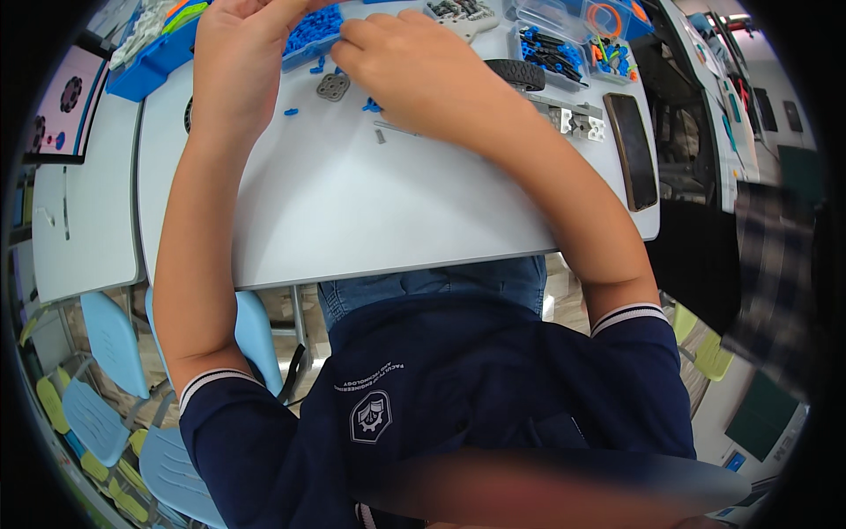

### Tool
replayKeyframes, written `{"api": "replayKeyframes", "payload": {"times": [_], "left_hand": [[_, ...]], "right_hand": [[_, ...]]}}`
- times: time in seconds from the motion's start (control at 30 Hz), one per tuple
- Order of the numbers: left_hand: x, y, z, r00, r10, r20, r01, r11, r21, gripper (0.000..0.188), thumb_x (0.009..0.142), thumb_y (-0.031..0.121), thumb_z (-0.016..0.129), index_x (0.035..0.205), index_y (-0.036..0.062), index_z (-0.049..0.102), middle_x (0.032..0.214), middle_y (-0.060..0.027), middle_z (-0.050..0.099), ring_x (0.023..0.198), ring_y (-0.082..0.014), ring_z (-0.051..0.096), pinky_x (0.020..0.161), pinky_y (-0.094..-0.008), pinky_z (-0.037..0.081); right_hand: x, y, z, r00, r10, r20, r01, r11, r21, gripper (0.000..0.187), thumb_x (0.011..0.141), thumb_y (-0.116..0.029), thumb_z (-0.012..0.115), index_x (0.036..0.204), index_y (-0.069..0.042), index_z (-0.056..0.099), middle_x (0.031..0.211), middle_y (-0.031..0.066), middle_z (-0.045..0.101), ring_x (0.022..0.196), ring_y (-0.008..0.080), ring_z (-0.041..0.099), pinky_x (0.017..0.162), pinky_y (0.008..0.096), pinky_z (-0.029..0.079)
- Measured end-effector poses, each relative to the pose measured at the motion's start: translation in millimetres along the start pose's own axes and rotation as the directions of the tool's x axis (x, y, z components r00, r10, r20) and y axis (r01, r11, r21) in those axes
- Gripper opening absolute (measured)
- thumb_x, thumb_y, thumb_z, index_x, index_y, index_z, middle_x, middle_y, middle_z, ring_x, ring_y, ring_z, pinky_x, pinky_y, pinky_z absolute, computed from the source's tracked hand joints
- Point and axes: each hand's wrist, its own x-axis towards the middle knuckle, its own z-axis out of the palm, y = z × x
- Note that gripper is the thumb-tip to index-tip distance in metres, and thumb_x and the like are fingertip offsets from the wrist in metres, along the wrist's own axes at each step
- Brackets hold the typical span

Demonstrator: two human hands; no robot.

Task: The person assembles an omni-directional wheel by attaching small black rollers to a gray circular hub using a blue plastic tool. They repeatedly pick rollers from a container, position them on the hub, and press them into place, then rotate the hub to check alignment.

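My left hand (245, 55) is raised over the far side of the white table (388, 212), its thumb and fingers pinched together near the picture's upper edge. Whatever they pinch is hidden or cut off. To its right, my right hand (412, 72) has its fingers curled inward beside an open tray of small blue pieces (310, 39); I cannot make out anything in its grip. Between the wrists lies a grey square plate with holes (332, 86). A loose blue connector (292, 112) is nearer me, and another blue piece (371, 105) lies by my right hand.
A blue bin (152, 78) stands at far left, near a monitor (72, 97). Right of my hand are a black tyre (516, 74), metal brackets (577, 122), a box of black and blue parts (551, 57) and a phone (632, 150). Light-blue chairs (113, 339) stand at lower left.
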Motion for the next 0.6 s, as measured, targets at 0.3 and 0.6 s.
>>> {"api": "replayKeyframes", "payload": {"times": [0.3, 0.6], "left_hand": [[-0.8, -11.3, 2.0, 0.996, -0.011, -0.089, 0.014, 0.999, 0.033, 0.036, 0.104, 0.02, 0.064, 0.131, -0.0047, 0.064, 0.117, -0.0114, 0.072, 0.092, -0.0149, 0.07, 0.088, -0.0262, 0.056], [-2.7, -20.5, -3.7, 0.998, -0.026, -0.05, 0.03, 0.997, 0.069, 0.037, 0.103, 0.021, 0.064, 0.129, -0.006, 0.063, 0.116, -0.0124, 0.072, 0.095, -0.0161, 0.07, 0.09, -0.0275, 0.056]], "right_hand": [[4.3, -9.0, 8.2, 0.993, 0.021, 0.113, -0.001, 0.986, -0.167, 0.019, 0.083, -0.009, 0.066, 0.101, -0.004, 0.068, 0.095, 0.0055, 0.062, 0.091, 0.0202, 0.064, 0.08, 0.0335, 0.047], [0.5, 8.5, -17.4, 0.996, 0.026, -0.085, -0.041, 0.982, -0.184, 0.014, 0.08, -0.013, 0.07, 0.093, -0.007, 0.071, 0.089, 0.005, 0.067, 0.091, 0.0232, 0.066, 0.077, 0.0375, 0.049]]}}
